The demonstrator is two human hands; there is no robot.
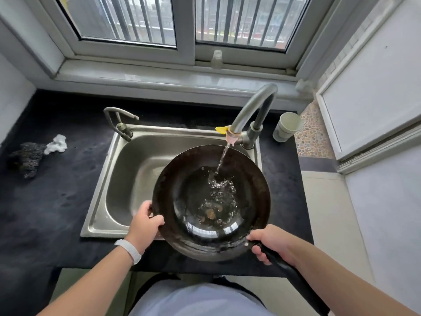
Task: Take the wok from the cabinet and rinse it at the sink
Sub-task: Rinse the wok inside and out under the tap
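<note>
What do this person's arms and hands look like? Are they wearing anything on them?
No sleeves show. The left hand and right hand wear no gloves, and I can see no rings. The one thing worn is a plain white band round the left wrist.

A black stone countertop point(57, 190) spans the scene. On its left side lies a rough, dark grey scouring pad point(27, 159). A crumpled white tissue point(56, 144) sits just beside the pad at its far right edge; whether they touch is unclear. At the far right of the countertop stands a pale green plastic cup point(287, 127), mouth up, near a strip of pebble-patterned tile point(313, 135). On the far sill, a small translucent capped bottle point(216, 60) stands against the white-framed sliding window point(185, 51), with grey vertical bars point(145, 17) behind the panes. A white panelled door point(376, 87) fills the right.
</note>
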